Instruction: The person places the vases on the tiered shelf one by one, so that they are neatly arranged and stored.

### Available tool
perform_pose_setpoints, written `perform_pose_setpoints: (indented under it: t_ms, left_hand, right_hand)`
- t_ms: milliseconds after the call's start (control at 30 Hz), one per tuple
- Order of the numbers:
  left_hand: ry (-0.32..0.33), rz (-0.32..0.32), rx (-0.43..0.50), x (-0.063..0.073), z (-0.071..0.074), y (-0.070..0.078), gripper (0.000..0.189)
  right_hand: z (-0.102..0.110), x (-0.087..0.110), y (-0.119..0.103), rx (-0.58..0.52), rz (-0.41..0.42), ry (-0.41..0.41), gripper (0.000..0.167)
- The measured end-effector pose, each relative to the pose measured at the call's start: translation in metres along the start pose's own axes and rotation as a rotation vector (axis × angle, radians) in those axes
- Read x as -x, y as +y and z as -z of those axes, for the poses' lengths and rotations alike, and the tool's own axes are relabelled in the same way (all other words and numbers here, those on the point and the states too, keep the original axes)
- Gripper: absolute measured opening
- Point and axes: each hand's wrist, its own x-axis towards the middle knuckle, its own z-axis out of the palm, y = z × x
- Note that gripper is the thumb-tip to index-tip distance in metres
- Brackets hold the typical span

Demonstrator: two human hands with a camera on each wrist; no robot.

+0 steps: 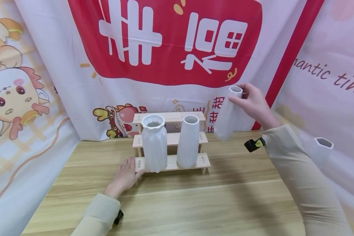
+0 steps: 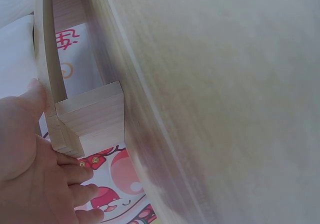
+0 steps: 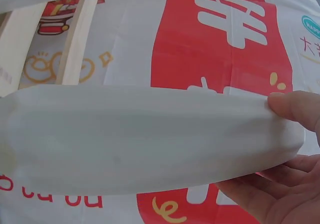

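My left hand (image 1: 124, 175) is at the left end of the lowest step of a three-step wooden display rack (image 1: 172, 139). In the left wrist view its thumb lies on the board and its fingers pass round the end. A wide white vase (image 1: 155, 149) with a wavy rim and a slimmer white vase (image 1: 188, 144) stand side by side on that step. Right of the rack, my right hand (image 1: 255, 103) grips a tall white vase (image 3: 150, 139) near its angular mouth, thumb on one side and fingers on the other. This vase is raised and nearly upright.
Another white vase (image 1: 321, 152) with an angular mouth stands at far right, partly behind the right sleeve. Printed cloths hang behind and at both sides of the wooden table (image 1: 194, 206). The rack's upper two steps rise behind the two vases.
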Motion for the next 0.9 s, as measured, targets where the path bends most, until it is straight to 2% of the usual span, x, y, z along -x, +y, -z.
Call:
perform_pose_setpoints:
  t_ms: [300, 900]
  left_hand:
    - [0.006, 0.002, 0.016, 0.001, 0.0, -0.002, 0.079]
    - [-0.011, -0.006, 0.005, 0.0, 0.0, -0.001, 0.077]
  right_hand:
    - [-0.021, -0.02, -0.023, -0.059, 0.058, -0.031, 0.057]
    - [-0.081, -0.039, -0.063, -0.137, 0.117, -0.114, 0.05]
